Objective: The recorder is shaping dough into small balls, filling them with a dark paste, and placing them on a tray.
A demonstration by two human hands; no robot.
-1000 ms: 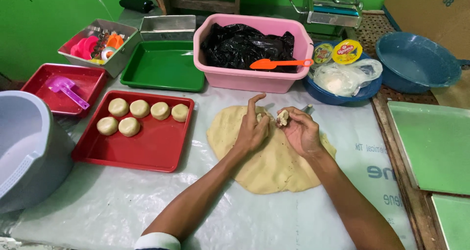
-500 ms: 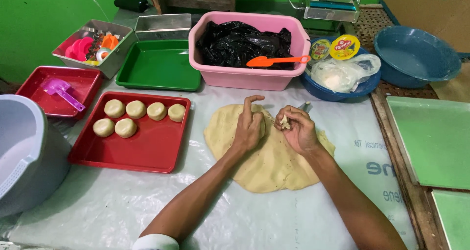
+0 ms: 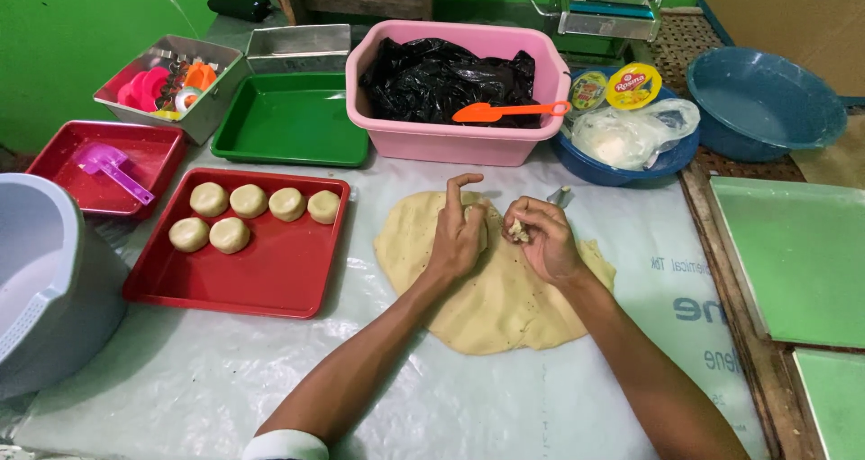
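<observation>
A flat sheet of pale dough (image 3: pixel 491 289) lies on the plastic-covered table. My left hand (image 3: pixel 458 232) rests on its upper part, index finger raised, fingers curled around a bit of dough. My right hand (image 3: pixel 539 237) is beside it, fingers closed on a small crumbly lump of dough (image 3: pixel 518 232). The two hands almost touch. To the left, a red tray (image 3: pixel 270 275) holds several round dough pieces (image 3: pixel 230 235) in two rows.
A pink tub (image 3: pixel 450 140) with a black bag and orange spatula (image 3: pixel 509 111) stands behind the dough. A green tray (image 3: pixel 293 122), small red tray (image 3: pixel 63 176), grey bucket (image 3: pixel 40 280), blue bowls (image 3: pixel 766 109) and green boards (image 3: pixel 797 257) surround the table.
Both hands stay on the dough's upper part, working the small lump between them. The camera has shifted slightly; the trays and tubs have not moved.
</observation>
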